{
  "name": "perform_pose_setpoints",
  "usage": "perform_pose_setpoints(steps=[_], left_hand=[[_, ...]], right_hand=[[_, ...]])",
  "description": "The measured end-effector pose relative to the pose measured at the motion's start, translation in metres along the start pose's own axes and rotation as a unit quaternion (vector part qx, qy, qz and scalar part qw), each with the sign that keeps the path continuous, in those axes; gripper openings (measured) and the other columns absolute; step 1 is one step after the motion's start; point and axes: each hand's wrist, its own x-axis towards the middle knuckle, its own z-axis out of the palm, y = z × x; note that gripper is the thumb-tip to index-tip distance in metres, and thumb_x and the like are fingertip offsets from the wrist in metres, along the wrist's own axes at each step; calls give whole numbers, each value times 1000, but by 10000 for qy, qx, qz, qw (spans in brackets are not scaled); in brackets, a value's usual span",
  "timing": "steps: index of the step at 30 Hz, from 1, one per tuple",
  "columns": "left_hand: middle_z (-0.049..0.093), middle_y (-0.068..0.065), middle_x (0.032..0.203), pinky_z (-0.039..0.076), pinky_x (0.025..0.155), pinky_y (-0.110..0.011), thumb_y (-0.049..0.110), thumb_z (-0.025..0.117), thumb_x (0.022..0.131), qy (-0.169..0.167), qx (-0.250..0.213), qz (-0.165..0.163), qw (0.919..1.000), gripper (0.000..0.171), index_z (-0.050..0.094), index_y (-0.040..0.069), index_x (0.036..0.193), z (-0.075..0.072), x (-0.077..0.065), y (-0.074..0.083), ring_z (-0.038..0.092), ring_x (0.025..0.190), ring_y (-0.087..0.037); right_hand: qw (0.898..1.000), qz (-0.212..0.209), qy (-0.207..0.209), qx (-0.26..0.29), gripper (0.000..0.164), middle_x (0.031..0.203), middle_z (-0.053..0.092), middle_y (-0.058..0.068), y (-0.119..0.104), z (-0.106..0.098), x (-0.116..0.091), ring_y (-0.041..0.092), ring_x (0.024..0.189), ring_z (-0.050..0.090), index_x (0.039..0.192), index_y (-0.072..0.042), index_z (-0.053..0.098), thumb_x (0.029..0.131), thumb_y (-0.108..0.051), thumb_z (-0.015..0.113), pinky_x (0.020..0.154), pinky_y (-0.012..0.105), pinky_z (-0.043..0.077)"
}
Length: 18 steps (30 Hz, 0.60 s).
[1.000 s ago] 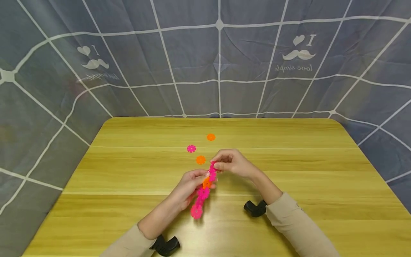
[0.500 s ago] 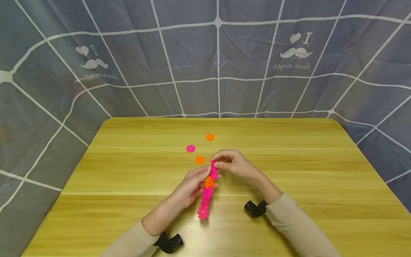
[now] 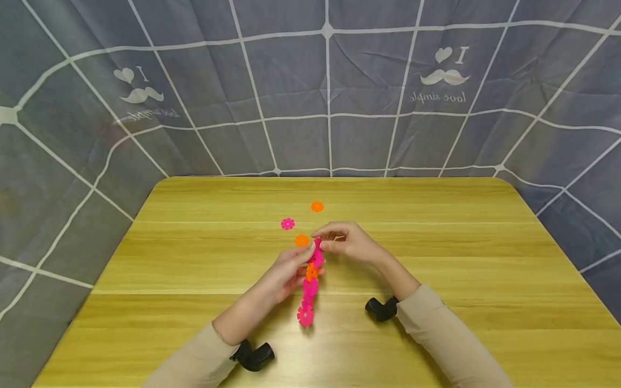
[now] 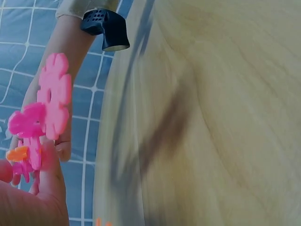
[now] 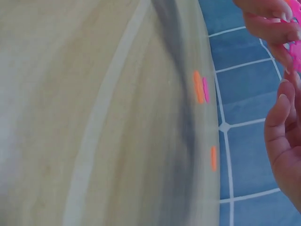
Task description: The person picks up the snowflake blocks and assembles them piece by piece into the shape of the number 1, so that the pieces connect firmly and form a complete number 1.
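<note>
Above the surface (image 3: 436,258), the left hand (image 3: 286,272) pinches the chain (image 3: 309,283) near its middle; the right hand (image 3: 346,242) pinches its top disc. Light, rigid plastic, likely popping apart at joints: best held beside each joint.

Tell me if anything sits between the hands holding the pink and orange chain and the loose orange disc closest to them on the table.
Nothing visible does. The nearest orange disc lies on bare table just beyond the left hand and right hand, which both hold the chain. The pink disc and far orange disc lie farther back.
</note>
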Motion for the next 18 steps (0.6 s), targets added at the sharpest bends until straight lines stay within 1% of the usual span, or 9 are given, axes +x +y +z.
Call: perform_pose_setpoints(steps=[4, 8, 11, 14, 16, 18], left_hand=[[63, -5, 93, 52, 65, -19, 25, 50, 98, 554, 38, 18, 9985, 42, 50, -9, 123, -6, 2, 2, 65, 74, -10], [63, -4, 89, 51, 68, -20, 24, 51, 97, 1011, 1, 143, 9948, 40, 51, -9, 121, -15, 4, 4, 65, 72, -11], [62, -1, 82, 50, 69, -21, 23, 51, 97, 1206, 1, 293, 9923, 40, 51, -10, 120, -21, 5, 4, 64, 72, -10], [62, 0, 84, 50, 70, -20, 23, 50, 98, 1312, 10, 419, 9905, 42, 50, -11, 121, -26, 6, 3, 63, 72, -10], [62, 0, 83, 51, 70, -19, 23, 50, 98, 1357, 20, 454, 9897, 42, 50, -11, 122, -29, 6, 4, 63, 72, -9], [62, 0, 84, 51, 71, -19, 22, 50, 98, 1382, 4, 459, 9893, 43, 49, -12, 123, -31, 5, 5, 63, 72, -9]], right_hand=[[9995, 203, 66, 220, 27, 84, 61, 7, 6, -2, 5, 18, 76, 55, 113, 7, 61, 87, 0, 61, 65, 25, 48], [9986, 457, 133, 245, 28, 83, 60, 8, 10, -3, 11, 22, 71, 54, 113, 7, 61, 87, -3, 63, 59, 27, 47], [9975, 672, 136, 160, 28, 83, 62, 10, 13, -1, 16, 31, 68, 54, 112, 5, 62, 86, -6, 66, 56, 30, 48], [9962, 863, 111, 76, 29, 84, 63, 11, 16, 2, 22, 34, 67, 54, 112, 5, 62, 85, -6, 67, 54, 32, 49], [9950, 995, 85, 52, 30, 82, 62, 11, 18, 4, 27, 31, 64, 54, 112, 6, 62, 84, -4, 68, 53, 30, 48], [9937, 1122, 71, 33, 31, 81, 61, 10, 21, 8, 32, 26, 61, 54, 112, 7, 61, 83, -2, 68, 53, 28, 48]])
